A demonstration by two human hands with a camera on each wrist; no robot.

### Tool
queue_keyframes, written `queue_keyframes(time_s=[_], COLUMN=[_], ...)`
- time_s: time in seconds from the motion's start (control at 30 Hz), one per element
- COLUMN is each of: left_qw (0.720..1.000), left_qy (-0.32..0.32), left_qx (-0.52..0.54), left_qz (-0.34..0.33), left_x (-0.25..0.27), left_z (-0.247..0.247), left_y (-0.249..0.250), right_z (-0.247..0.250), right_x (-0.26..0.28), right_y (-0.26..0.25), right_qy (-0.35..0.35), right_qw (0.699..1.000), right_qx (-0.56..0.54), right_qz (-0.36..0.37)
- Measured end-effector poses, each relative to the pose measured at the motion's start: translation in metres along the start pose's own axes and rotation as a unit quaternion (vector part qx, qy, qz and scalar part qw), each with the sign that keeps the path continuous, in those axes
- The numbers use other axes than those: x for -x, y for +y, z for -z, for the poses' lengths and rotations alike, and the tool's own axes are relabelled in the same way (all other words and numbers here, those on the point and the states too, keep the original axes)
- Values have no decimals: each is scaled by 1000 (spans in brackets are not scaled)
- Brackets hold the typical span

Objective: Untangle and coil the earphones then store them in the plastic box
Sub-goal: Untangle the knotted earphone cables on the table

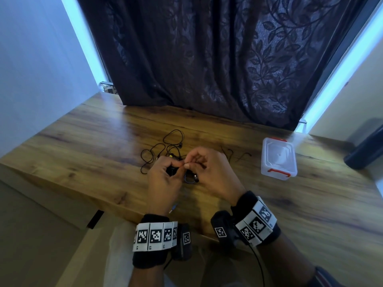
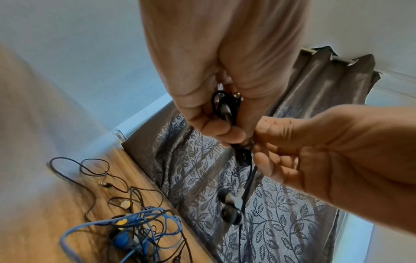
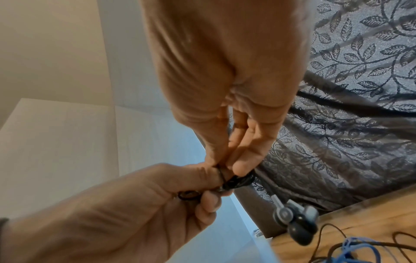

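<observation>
Wrist bands with black-and-white square markers (image 1: pixel 155 236) sit nearest, one on each forearm. Beyond them, the wooden worktop (image 1: pixel 87 141) runs back to a dark leaf-patterned curtain (image 1: pixel 217 59). Clear plastic box with red latches (image 1: pixel 278 158) — lid on, well to the right of both hands. Loose tangle of black and blue earphone cables (image 2: pixel 135 222) lies on the worktop past the hands, a jack plug among them. Left hand (image 1: pixel 163 179) is curled around a small coiled bundle of black earphone cable (image 2: pixel 225 106), held above the worktop. Right hand (image 1: pixel 209 172) pinches the same bundle's end between thumb and fingertips. Two dark earbuds with grey stems (image 3: pixel 297 220) dangle just below the hands.
</observation>
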State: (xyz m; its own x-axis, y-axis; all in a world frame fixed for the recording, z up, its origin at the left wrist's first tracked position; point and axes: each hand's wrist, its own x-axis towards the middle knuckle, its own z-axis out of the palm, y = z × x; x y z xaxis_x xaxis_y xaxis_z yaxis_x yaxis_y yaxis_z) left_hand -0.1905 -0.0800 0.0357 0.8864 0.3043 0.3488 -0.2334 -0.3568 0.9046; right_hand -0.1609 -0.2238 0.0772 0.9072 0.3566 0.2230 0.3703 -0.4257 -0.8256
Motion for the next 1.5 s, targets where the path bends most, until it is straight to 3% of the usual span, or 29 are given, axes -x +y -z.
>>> queue_keyframes(time_s=[0.2,0.47,0.6,0.9,1.07,1.17,1.3,1.4,1.5], left_qw=[998,980,970,984,990,993,991,990,988], left_qy=[-19,-135,-162,-101,-105,-93,-72,-84,-103], left_qx=[22,101,134,102,46,14,63,74,55], left_qz=[57,103,126,104,82,73,88,87,101], left_x=[-1,0,1,3,7,6,3,2,5], left_z=[0,7,10,2,-8,-10,-5,-3,-10], left_y=[2,4,5,2,0,0,2,2,0], right_z=[-8,-10,-11,-17,-16,-13,0,3,1], right_x=[6,9,9,13,11,10,5,5,6], right_y=[10,13,15,7,10,11,12,15,19], right_qy=[48,42,39,70,92,101,73,30,36], right_qw=[996,997,998,996,992,995,993,998,999], right_qx=[3,5,27,37,80,16,-85,-37,-4], right_qz=[78,69,36,34,32,17,-46,-37,-21])
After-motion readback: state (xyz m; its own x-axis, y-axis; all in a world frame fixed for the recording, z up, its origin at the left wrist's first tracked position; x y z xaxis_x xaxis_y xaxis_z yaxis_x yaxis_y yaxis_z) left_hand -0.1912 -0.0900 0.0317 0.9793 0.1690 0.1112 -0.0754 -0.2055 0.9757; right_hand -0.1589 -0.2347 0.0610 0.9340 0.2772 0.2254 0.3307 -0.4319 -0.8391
